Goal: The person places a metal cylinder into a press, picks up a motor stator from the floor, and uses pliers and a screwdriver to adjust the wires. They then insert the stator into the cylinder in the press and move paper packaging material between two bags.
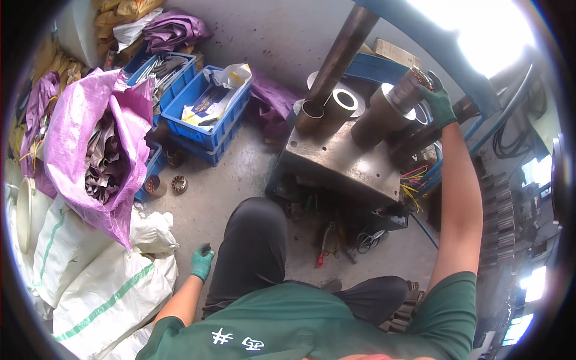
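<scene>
My right hand (441, 101), in a green glove, is raised at the press with its fingers closed around the top end of a metal core (408, 90). The core is a ridged cylinder with reddish bits at its upper end, partly hidden by the fingers. It is tilted in this view and rests on a pale ring atop a thick steel cylinder (375, 123). Low beside my left knee, my left hand (203, 263) hangs in a green glove, loosely open, with nothing seen in it.
The steel press block (336, 156) carries posts and a white-rimmed cylinder (344, 101). On the left are a purple sack (66, 150) of metal scrap, white sacks (102, 294) and blue crates (204, 138). Two small cores (179, 184) stand on the floor. Wires (414, 180) hang near the press.
</scene>
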`<action>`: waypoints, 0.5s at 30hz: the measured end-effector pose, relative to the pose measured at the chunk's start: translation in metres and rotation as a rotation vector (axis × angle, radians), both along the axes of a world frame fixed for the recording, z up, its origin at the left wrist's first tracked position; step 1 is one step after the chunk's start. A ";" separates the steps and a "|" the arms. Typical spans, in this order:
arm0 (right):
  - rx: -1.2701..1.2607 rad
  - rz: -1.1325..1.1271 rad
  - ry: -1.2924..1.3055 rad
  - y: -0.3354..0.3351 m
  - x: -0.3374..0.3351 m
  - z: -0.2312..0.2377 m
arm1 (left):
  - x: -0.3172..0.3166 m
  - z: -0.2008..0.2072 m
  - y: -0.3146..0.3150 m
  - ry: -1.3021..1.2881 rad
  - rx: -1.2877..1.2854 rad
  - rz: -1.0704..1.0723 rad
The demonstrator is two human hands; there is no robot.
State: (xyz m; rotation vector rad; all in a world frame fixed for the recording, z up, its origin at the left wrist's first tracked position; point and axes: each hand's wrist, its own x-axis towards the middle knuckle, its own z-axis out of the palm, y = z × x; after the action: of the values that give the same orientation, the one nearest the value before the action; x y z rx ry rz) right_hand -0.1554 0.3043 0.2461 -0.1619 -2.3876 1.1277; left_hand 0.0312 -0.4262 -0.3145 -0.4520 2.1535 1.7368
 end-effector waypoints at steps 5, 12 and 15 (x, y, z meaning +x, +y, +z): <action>0.044 0.033 0.054 0.001 0.000 0.000 | 0.003 -0.005 0.007 -0.025 0.006 0.016; 0.072 0.000 0.054 0.022 -0.008 -0.009 | 0.009 -0.014 0.011 -0.064 -0.037 -0.032; 0.111 0.052 0.066 0.045 -0.013 -0.012 | 0.008 -0.011 0.016 -0.079 -0.082 -0.056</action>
State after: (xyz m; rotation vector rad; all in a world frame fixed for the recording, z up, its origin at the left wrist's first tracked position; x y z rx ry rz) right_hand -0.1685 0.3493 0.2344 -0.0245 -2.4009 1.0047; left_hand 0.0391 -0.4099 -0.3250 -0.4690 2.1663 1.5799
